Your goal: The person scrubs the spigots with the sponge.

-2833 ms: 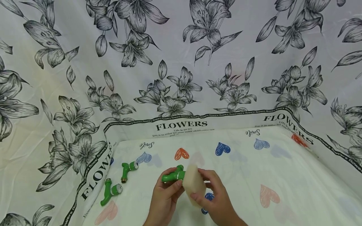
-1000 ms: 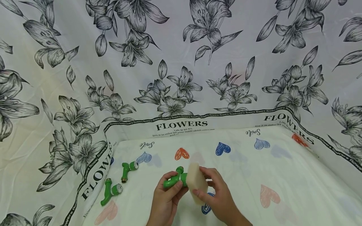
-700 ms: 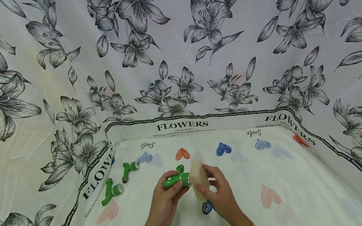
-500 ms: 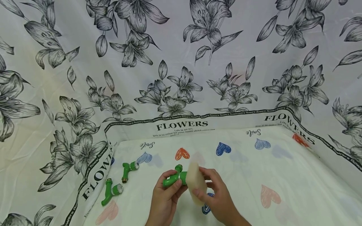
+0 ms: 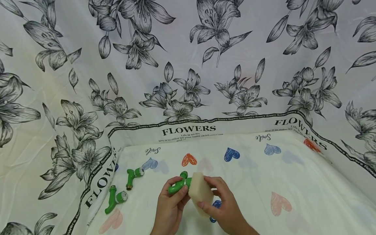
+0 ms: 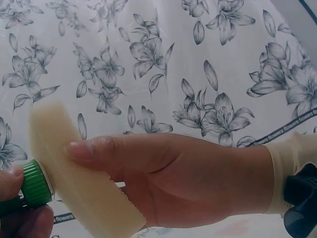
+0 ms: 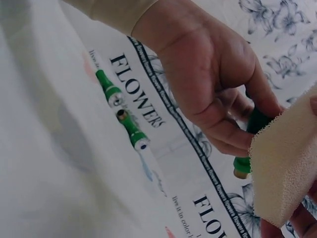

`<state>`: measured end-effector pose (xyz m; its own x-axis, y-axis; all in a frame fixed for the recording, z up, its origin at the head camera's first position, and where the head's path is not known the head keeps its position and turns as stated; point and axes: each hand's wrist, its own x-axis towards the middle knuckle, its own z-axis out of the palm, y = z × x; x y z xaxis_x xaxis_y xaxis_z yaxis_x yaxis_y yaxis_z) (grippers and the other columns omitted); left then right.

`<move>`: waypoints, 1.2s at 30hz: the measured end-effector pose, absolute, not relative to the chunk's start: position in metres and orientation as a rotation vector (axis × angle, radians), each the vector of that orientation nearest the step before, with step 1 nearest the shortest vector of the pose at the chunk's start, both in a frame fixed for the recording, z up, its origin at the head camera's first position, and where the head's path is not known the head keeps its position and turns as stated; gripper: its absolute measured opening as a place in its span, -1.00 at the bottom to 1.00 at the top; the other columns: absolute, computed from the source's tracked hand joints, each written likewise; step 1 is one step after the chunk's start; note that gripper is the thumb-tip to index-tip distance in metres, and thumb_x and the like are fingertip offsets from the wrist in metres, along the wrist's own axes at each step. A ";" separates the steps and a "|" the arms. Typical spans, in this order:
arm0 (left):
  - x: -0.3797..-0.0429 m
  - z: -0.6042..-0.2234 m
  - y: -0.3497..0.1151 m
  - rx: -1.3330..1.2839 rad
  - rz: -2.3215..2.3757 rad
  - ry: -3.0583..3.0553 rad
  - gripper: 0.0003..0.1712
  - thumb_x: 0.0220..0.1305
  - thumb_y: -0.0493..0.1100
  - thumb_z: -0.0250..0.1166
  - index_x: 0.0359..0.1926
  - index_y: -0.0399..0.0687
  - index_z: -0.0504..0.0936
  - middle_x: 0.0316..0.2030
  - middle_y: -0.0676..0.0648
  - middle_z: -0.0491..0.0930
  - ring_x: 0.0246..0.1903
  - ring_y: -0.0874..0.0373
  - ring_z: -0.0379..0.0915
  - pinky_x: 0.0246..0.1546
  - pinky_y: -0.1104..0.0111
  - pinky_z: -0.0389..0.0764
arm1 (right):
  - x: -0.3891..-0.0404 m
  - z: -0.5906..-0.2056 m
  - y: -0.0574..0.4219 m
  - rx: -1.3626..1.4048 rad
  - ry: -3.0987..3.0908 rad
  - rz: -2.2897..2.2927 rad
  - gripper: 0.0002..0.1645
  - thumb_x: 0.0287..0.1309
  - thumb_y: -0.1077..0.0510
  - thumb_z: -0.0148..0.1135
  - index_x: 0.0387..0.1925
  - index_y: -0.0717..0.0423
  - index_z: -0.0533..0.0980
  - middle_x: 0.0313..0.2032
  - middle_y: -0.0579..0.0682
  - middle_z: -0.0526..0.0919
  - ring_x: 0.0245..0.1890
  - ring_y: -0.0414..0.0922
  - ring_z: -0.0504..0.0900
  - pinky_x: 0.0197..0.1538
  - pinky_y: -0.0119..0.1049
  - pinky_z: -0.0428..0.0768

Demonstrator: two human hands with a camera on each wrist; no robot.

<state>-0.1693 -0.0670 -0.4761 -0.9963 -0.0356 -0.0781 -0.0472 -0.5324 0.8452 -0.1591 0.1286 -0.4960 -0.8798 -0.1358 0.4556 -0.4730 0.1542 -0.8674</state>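
My left hand grips a green tap by its body, thumb on the near side. In my right hand is a thick cream-coloured sponge, thumb on its near face and fingers behind it. One face of the sponge lies against the end of the tap's ribbed green knob in the left wrist view. From the right wrist view, the tap's brass-coloured threaded end shows below the left hand's fingers, while the sponge hides its knob.
Two more green taps lie on the white heart-printed cloth at the left: one farther back, the other nearer. A flower-printed curtain hangs behind and along both sides.
The sponge shifts right, uncovering more of the tap's knob, then comes back left over it. Both hands move slightly with these strokes; the two lying taps stay where they are.
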 end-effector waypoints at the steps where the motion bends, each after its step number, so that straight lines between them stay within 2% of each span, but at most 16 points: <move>1: -0.169 -0.476 -0.067 -0.124 2.743 1.501 -0.59 0.42 -0.46 0.43 0.20 -0.26 0.55 0.33 -0.29 0.51 0.05 -0.07 0.71 0.11 0.11 0.74 | -0.160 -0.496 0.130 0.588 -2.160 1.786 -0.24 0.32 0.12 0.58 0.47 -0.24 0.48 0.22 -0.17 0.59 0.16 -0.06 0.59 0.09 -0.13 0.71; 6: -0.165 -0.475 -0.066 -0.031 2.730 1.443 -0.57 0.39 -0.50 0.42 0.20 -0.27 0.52 0.37 -0.34 0.45 0.10 -0.16 0.69 0.19 0.01 0.68 | -0.168 -0.493 0.136 0.509 -2.160 1.815 -0.26 0.33 0.11 0.58 0.46 -0.23 0.50 0.19 -0.17 0.61 0.15 -0.02 0.59 0.11 -0.15 0.72; 12: -0.160 -0.473 -0.066 -0.025 2.704 1.435 -0.58 0.39 -0.50 0.42 0.18 -0.19 0.57 0.46 -0.33 0.38 0.14 -0.16 0.66 0.20 0.02 0.68 | -0.173 -0.492 0.140 0.404 -2.157 1.918 -0.30 0.35 0.11 0.56 0.45 -0.17 0.52 0.19 -0.12 0.61 0.15 0.04 0.58 0.13 -0.20 0.71; 17: -0.161 -0.474 -0.066 -0.048 2.726 1.462 -0.56 0.37 -0.51 0.43 0.20 -0.23 0.59 0.41 -0.32 0.42 0.14 -0.14 0.67 0.21 -0.01 0.67 | -0.169 -0.497 0.137 0.440 -2.145 1.969 -0.31 0.38 0.12 0.53 0.46 -0.19 0.51 0.19 -0.08 0.60 0.14 0.06 0.58 0.12 -0.19 0.71; 22: -0.165 -0.477 -0.069 -0.083 2.738 1.541 -0.50 0.39 -0.49 0.43 0.30 -0.34 0.55 0.41 -0.31 0.42 0.13 -0.13 0.68 0.20 0.00 0.67 | -0.160 -0.499 0.128 0.451 -2.201 1.983 -0.33 0.40 0.07 0.51 0.45 -0.27 0.49 0.22 -0.14 0.59 0.15 0.02 0.57 0.14 -0.19 0.69; 26: -0.166 -0.476 -0.074 -0.053 2.736 1.615 -0.46 0.44 -0.44 0.42 0.38 -0.33 0.54 0.43 -0.27 0.44 0.16 -0.09 0.67 0.21 0.05 0.67 | -0.160 -0.499 0.125 0.499 -2.219 1.941 -0.32 0.37 0.06 0.54 0.44 -0.26 0.50 0.21 -0.16 0.60 0.15 0.00 0.58 0.12 -0.16 0.69; 32: -0.175 -0.469 -0.093 0.150 2.553 2.052 -0.35 0.52 -0.32 0.40 0.56 -0.11 0.50 0.24 -0.24 0.62 0.24 -0.02 0.61 0.23 0.25 0.65 | -0.166 -0.497 0.128 0.617 -2.212 1.842 -0.29 0.32 0.04 0.59 0.44 -0.24 0.53 0.19 -0.17 0.61 0.14 -0.04 0.59 0.11 -0.11 0.70; 34: -0.181 -0.467 -0.104 0.214 2.389 2.349 -0.27 0.48 -0.35 0.43 0.59 -0.03 0.47 0.15 -0.17 0.66 0.18 0.02 0.63 0.17 0.31 0.68 | -0.167 -0.496 0.130 0.634 -2.203 1.822 -0.28 0.31 0.05 0.60 0.44 -0.25 0.53 0.20 -0.17 0.61 0.14 -0.05 0.59 0.11 -0.11 0.70; 36: -0.188 -0.468 -0.117 0.274 2.167 2.687 -0.22 0.41 -0.38 0.49 0.57 -0.08 0.46 0.08 -0.07 0.71 0.10 0.09 0.66 0.09 0.35 0.70 | -0.168 -0.496 0.132 0.645 -2.184 1.808 -0.27 0.30 0.08 0.60 0.44 -0.23 0.54 0.19 -0.16 0.62 0.14 -0.04 0.60 0.09 -0.11 0.71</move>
